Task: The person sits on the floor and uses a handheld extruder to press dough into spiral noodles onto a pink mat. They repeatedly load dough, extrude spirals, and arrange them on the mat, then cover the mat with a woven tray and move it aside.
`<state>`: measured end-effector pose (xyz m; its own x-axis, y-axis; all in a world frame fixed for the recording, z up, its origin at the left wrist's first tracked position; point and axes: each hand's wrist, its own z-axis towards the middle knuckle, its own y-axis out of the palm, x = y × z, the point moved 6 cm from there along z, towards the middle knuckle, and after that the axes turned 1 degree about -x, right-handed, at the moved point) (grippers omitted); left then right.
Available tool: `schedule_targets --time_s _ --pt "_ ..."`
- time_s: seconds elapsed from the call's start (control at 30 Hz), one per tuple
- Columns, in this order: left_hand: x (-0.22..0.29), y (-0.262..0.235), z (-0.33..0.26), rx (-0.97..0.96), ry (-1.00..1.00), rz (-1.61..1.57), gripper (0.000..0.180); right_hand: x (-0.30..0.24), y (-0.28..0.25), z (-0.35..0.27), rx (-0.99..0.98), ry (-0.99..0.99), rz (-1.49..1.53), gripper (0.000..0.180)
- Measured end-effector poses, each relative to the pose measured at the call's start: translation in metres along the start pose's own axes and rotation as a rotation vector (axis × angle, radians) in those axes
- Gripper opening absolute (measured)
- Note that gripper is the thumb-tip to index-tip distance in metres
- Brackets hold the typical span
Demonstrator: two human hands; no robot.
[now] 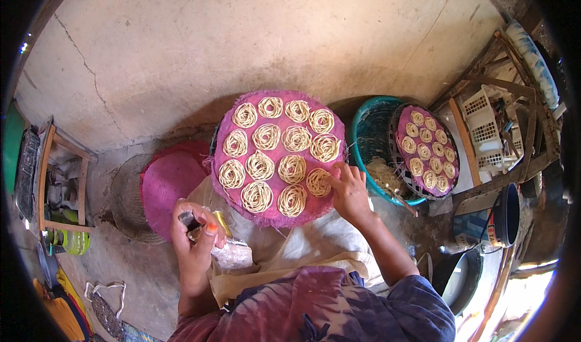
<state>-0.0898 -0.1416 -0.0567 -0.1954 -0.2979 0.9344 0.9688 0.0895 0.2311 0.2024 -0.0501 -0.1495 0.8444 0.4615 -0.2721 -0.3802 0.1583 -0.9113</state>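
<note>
A round tray (275, 137) covered with frayed pink cloth is in front of me, and several pale coils of noodle-like dough strands (292, 169) lie on it in rough rows. My right hand (351, 192) is over the tray's right edge, its index fingertip touching the lower right coil (317, 183). The other fingers are loosely bent and apart, with nothing seen in them. Left of the tray, my left hand (195, 236) is closed around a soft bag-like piece (233, 254), whitish pink below, with a dark round end showing between the fingers. Its far side is hidden.
At right, a second pink-covered tray (424, 150) of coils rests over a teal tub (363, 127). Pink cloth (172, 187) lies over a woven basket (130, 200) at left. A bucket (487, 216), white plastic basket (482, 124) and wooden frame stand far right. A wall rises behind.
</note>
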Motion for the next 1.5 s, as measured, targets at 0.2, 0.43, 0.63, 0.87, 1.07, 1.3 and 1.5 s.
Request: schedule_targets --time_s 0.2,0.43,0.63,0.87,1.07,1.3,1.5 --pt "-0.001 -0.001 0.0 0.009 -0.014 -0.023 0.034 0.0 0.001 0.0 0.016 -0.038 -0.033 0.033" --pt "-0.002 -0.005 0.0 0.004 -0.012 -0.055 0.03 0.001 -0.001 0.0 0.034 0.014 0.005 0.034" --pt "-0.003 -0.004 0.001 0.025 0.003 -0.003 0.03 0.001 0.0 -0.001 0.043 0.032 0.018 0.033" --pt "-0.005 -0.007 0.001 0.02 -0.02 -0.048 0.029 0.001 -0.005 -0.002 0.083 0.0 0.077 0.032" --pt "0.008 -0.031 0.003 0.104 0.053 0.009 0.022 0.048 -0.019 -0.02 0.303 0.365 0.527 0.016" --pt "-0.025 -0.157 0.023 0.248 -0.147 0.554 0.021 0.076 0.016 -0.071 0.28 0.603 0.532 0.012" --pt "-0.19 -0.269 0.027 -0.052 -0.335 1.12 0.021 0.087 0.048 -0.108 0.099 0.656 0.409 0.022"
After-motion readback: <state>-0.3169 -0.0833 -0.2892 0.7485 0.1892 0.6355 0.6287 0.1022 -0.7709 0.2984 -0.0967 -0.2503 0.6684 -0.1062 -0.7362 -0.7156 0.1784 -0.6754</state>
